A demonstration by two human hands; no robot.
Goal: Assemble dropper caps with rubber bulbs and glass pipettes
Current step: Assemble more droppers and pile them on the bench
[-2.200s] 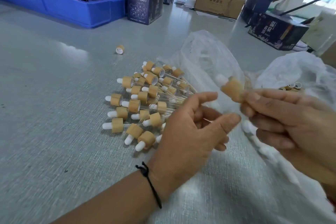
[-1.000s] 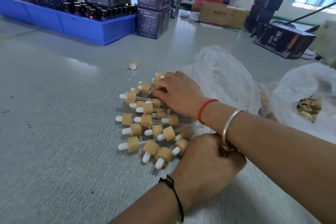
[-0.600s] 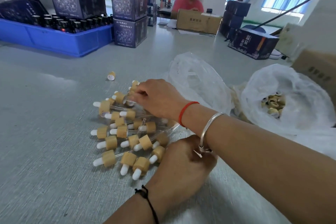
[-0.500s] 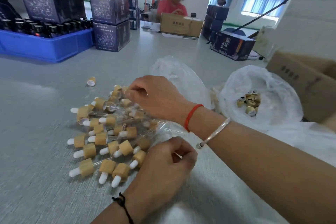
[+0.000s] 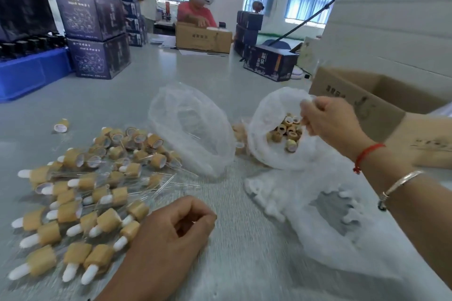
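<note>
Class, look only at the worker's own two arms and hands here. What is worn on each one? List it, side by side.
Both forearms are bare, with no sleeves or gloves in view. The right hand has a thin red string tied at the wrist, and further up the arm a plain silver bangle. The left hand shows no rings; its wrist is mostly cut off by the frame's edge, so nothing worn there can be made out.
</note>
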